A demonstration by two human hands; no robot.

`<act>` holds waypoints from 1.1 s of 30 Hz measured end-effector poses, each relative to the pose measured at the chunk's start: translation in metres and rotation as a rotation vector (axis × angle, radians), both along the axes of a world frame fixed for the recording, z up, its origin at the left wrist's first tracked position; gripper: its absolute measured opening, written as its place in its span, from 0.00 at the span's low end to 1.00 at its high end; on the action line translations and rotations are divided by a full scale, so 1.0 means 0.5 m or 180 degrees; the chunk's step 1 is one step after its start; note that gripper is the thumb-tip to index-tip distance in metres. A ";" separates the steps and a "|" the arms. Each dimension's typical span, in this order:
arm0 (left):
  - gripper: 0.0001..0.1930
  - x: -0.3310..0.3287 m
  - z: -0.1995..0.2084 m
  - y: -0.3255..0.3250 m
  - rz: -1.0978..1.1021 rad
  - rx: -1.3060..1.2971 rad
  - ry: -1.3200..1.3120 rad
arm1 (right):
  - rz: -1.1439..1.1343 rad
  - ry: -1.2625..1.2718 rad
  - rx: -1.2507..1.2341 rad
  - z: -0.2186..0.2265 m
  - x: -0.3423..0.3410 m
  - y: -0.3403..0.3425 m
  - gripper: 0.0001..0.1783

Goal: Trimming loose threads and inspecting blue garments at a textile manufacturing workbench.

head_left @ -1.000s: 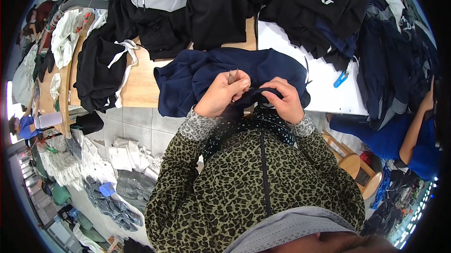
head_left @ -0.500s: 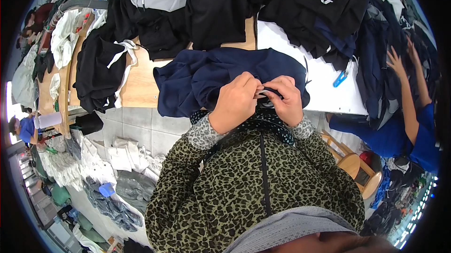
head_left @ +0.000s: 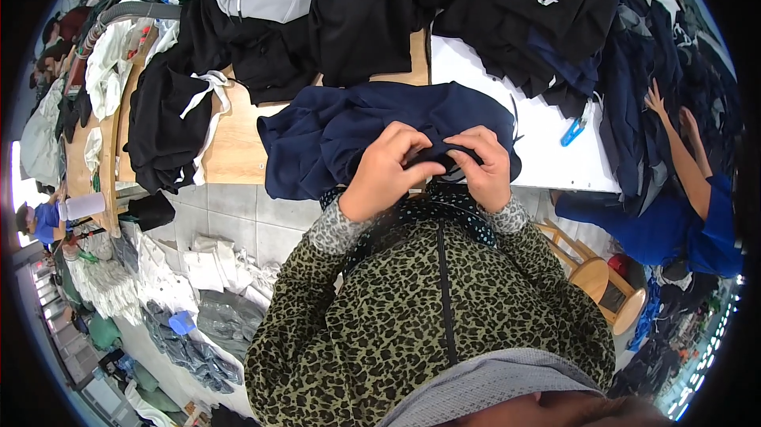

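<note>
A dark navy garment [head_left: 317, 137] lies bunched across the near edge of the table in front of me. My left hand [head_left: 388, 169] is curled over the garment's near edge, its thumb stretched toward the right and dark cloth between thumb and fingers. Close by, my right hand [head_left: 486, 169] pinches the same edge between thumb and bent fingers. A small gap separates the two hands, with a dark fold of cloth running between them. Part of the fabric under my fingertips is hidden.
Black garments [head_left: 365, 15] are heaped along the far side of the table [head_left: 242, 149]. A small blue tool [head_left: 572, 132] lies to the right. Farther right, a co-worker in blue [head_left: 713, 225] reaches into dark clothes. A wooden stool [head_left: 590, 280] stands below; bagged clothes [head_left: 230, 316] cover the left floor.
My left hand has drawn slightly away from my right, and its thumb and fingers have spread wider over the cloth. A pale bit between my fingertips no longer shows. The co-worker's hands have shifted.
</note>
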State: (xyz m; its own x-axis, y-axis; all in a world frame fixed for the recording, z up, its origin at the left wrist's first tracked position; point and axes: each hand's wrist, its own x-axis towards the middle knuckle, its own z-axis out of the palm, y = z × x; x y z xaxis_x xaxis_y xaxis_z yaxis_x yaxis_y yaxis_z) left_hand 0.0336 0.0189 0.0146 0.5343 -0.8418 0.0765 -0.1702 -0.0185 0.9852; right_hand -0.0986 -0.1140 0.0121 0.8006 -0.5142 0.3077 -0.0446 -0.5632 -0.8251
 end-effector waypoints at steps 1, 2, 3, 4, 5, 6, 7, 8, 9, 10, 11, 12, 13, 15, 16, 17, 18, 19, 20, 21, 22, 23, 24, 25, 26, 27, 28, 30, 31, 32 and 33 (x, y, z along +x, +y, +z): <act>0.12 -0.005 0.005 0.001 0.0102 -0.0193 -0.1078 | -0.0050 -0.0037 0.0173 -0.003 0.001 0.001 0.10; 0.12 -0.004 -0.022 -0.002 0.0206 -0.0403 -0.1572 | -0.0100 -0.0075 0.0345 -0.006 0.001 0.001 0.11; 0.12 -0.003 -0.031 0.000 0.0212 -0.0403 -0.1572 | -0.0095 -0.0074 0.0344 -0.010 0.000 0.001 0.11; 0.12 0.000 -0.035 0.001 0.0369 -0.0673 -0.2151 | -0.0085 -0.0177 0.0334 -0.015 -0.003 0.002 0.12; 0.13 0.003 -0.038 0.003 0.0529 -0.0946 -0.2727 | -0.0074 -0.0279 0.0325 -0.019 -0.005 0.002 0.13; 0.14 0.006 -0.041 0.004 0.0589 -0.1096 -0.2863 | -0.0079 -0.0278 0.0320 -0.023 -0.007 0.000 0.13; 0.14 0.006 -0.042 0.006 0.0588 -0.1103 -0.2859 | -0.0136 -0.0430 0.0405 -0.027 -0.011 -0.003 0.13; 0.14 0.007 -0.044 0.010 0.0525 -0.1188 -0.2990 | -0.0193 -0.0582 0.0490 -0.032 -0.013 -0.005 0.13; 0.14 0.008 -0.046 0.013 0.0461 -0.1272 -0.3121 | -0.0282 -0.0957 0.0962 -0.039 -0.012 0.002 0.11; 0.14 0.012 -0.048 0.016 0.0444 -0.1324 -0.3197 | -0.0282 -0.0956 0.0960 -0.045 -0.016 0.000 0.11; 0.14 0.016 -0.049 0.019 0.0445 -0.1326 -0.3195 | -0.0223 -0.0963 0.0766 -0.050 -0.024 -0.006 0.11; 0.14 0.019 -0.050 0.022 0.0435 -0.1359 -0.3264 | -0.0164 -0.0969 0.0571 -0.052 -0.029 -0.011 0.10; 0.14 0.021 -0.051 0.025 0.0429 -0.1387 -0.3334 | -0.0160 -0.0968 0.0573 -0.048 -0.031 -0.012 0.10; 0.14 0.024 -0.052 0.030 0.0431 -0.1374 -0.3373 | 0.0154 -0.0791 -0.0547 -0.034 -0.031 -0.015 0.08; 0.14 0.024 -0.053 0.031 0.0424 -0.1375 -0.3409 | 0.0170 -0.0797 -0.0787 -0.040 -0.027 -0.014 0.06; 0.14 0.023 -0.053 0.029 0.0422 -0.1377 -0.3409 | 0.0167 -0.0797 -0.0788 -0.042 -0.025 -0.015 0.06; 0.14 0.021 -0.053 0.028 0.0381 -0.1387 -0.3410 | 0.0119 -0.0734 -0.0990 -0.042 -0.022 -0.014 0.07; 0.15 0.020 -0.053 0.026 0.0345 -0.1392 -0.3412 | 0.0075 -0.0671 -0.1188 -0.043 -0.018 -0.012 0.08; 0.15 0.019 -0.053 0.026 0.0348 -0.1389 -0.3414 | 0.0079 -0.0672 -0.1187 -0.042 -0.015 -0.008 0.08; 0.15 0.017 -0.053 0.024 0.0360 -0.1367 -0.3436 | 0.0006 -0.0541 -0.1136 -0.040 -0.012 -0.003 0.08; 0.16 0.015 -0.053 0.024 0.0377 -0.1341 -0.3460 | -0.0061 -0.0411 -0.1084 -0.037 -0.011 0.003 0.09; 0.16 0.015 -0.053 0.023 0.0384 -0.1336 -0.3461 | -0.0129 -0.0280 -0.1032 -0.035 -0.012 0.007 0.10; 0.16 0.014 -0.054 0.020 0.0398 -0.1363 -0.3438 | -0.0080 -0.0154 -0.0636 -0.038 -0.017 0.012 0.09; 0.17 0.013 -0.053 0.017 0.0409 -0.1393 -0.3411 | -0.0076 -0.0151 -0.0637 -0.029 -0.017 0.021 0.09; 0.17 0.012 -0.053 0.014 0.0413 -0.1392 -0.3408 | -0.0123 -0.0228 0.0632 -0.019 -0.014 0.034 0.07; 0.16 0.010 -0.052 0.011 0.0412 -0.1417 -0.3393 | -0.0170 -0.0298 0.1900 -0.010 -0.008 0.044 0.06; 0.16 0.009 -0.049 0.007 0.0409 -0.1445 -0.3379 | -0.0129 -0.0402 0.2259 -0.006 -0.005 0.048 0.06; 0.15 0.006 -0.053 0.001 0.0447 -0.1426 -0.3342 | -0.0204 -0.0569 0.2603 -0.019 -0.002 0.053 0.06; 0.15 0.005 -0.056 -0.003 0.0481 -0.1406 -0.3307 | -0.0281 -0.0742 0.2950 -0.031 -0.001 0.054 0.06; 0.15 0.001 -0.059 -0.011 0.0612 -0.1342 -0.3215 | -0.0338 -0.0895 0.3017 -0.041 0.001 0.052 0.06; 0.16 -0.001 -0.061 -0.017 0.0742 -0.1278 -0.3122 | -0.0339 -0.0893 0.3013 -0.047 -0.002 0.050 0.06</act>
State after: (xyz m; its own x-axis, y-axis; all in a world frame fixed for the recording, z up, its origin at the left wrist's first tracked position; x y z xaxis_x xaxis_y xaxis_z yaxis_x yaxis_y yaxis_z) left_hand 0.0330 0.0104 -0.0157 0.2340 -0.5457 0.8047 -0.9210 0.1408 0.3633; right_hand -0.0994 -0.0891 -0.0113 0.6969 -0.7108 -0.0956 0.2091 0.3288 -0.9209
